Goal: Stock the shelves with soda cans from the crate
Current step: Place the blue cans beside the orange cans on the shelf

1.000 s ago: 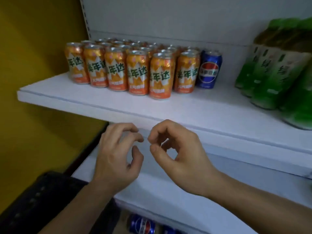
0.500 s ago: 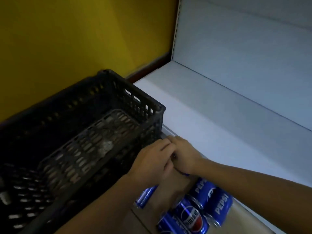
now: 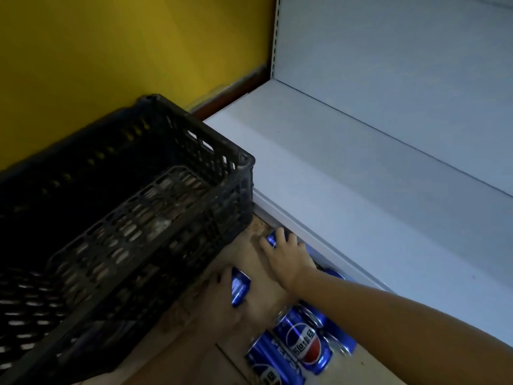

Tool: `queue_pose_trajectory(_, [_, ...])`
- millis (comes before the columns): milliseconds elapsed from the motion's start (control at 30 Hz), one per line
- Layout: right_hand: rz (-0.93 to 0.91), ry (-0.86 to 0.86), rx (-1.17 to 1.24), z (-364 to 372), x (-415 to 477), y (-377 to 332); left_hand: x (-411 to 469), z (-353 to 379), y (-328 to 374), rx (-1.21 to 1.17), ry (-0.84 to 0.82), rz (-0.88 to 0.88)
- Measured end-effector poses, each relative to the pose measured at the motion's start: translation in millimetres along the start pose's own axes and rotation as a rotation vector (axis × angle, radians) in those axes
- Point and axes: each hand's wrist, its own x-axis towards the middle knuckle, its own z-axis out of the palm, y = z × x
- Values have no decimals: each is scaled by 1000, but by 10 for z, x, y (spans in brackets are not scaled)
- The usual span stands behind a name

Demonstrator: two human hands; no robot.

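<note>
Picking up: your right hand (image 3: 286, 255) curls round a blue can (image 3: 271, 238), left hand (image 3: 220, 300) grips a second can (image 3: 240, 290); next, lift both onto the shelf (image 3: 361, 190) past your fingertips

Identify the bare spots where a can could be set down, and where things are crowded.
Free: the white shelf, bare from the yellow wall rightward, and the mesh floor of the black crate. Crowded: the floor strip between crate and shelf, with Pepsi cans, the left hand and right hand each gripping one.

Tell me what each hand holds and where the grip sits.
Left hand grips a blue can round its side. Right hand curls over a second blue can by the shelf; exact grip hidden.
</note>
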Motion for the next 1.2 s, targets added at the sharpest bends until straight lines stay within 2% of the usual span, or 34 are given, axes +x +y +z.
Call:
queue_pose_trajectory(133, [30, -7, 80, -20, 34, 39, 11, 40, -72, -97, 8, 20])
queue_pose_trajectory(300, [16, -141, 133, -108, -29, -8, 99, 47, -78, -194, -19, 14])
queue_pose_trajectory(400, [25, -107, 234, -161, -123, -38, 85, -9, -40, -250, -26, 31])
queue_pose_trajectory(567, [23, 160, 735, -677, -293, 148, -169, -416, 270, -692, 270, 227])
queue_pose_trajectory(667, [45, 409, 1031, -1210, -558, 400, -330, -813, 527, -1026, 325, 315])
queue_pose_trajectory(767, [21, 610, 1197, -1724, -824, 523, -414, -1359, 787, -1167, 470, 460])
queue_pose_trajectory(967, [-94, 901, 1225, -2775, -1212, 548, -559, -2763, 1217, -1252, 643, 796])
queue_pose_trajectory(1100, [-192, 1110, 1102, -3494, -1527, 572, -838, -3607, 1505, -1126, 756, 1053])
queue_pose_trajectory(1200, [-261, 1236, 983, -4004, -1725, 700, -939, -4077, 1739, -1138, 813, 1184])
